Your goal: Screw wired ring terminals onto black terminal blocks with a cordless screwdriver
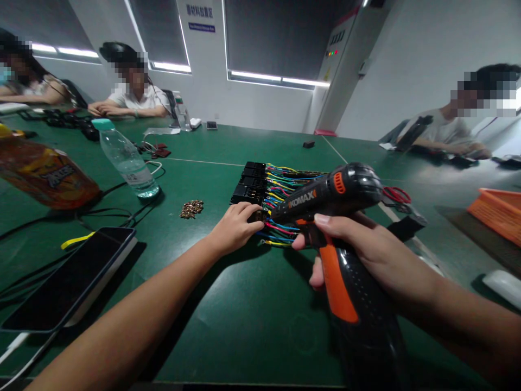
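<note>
My right hand (358,239) is wrapped round the handle of a black and orange power screwdriver (337,193), whose nose points left. The tool's tip is at the near end of a row of black terminal blocks (249,187). My left hand (238,225) rests there too, its thumb and fingers closed round the nearest block, which they mostly cover. Coloured wires (280,228) in blue, red and yellow run right from the blocks, partly behind the tool. Left of my left hand lies a small pile of brass-coloured screws (192,209).
On the left of the green table (228,315) are a phone (73,274), a water bottle (128,160), an orange drink bottle (44,171) and black cables. An orange basket (499,212) is at the right. Several people sit across the table.
</note>
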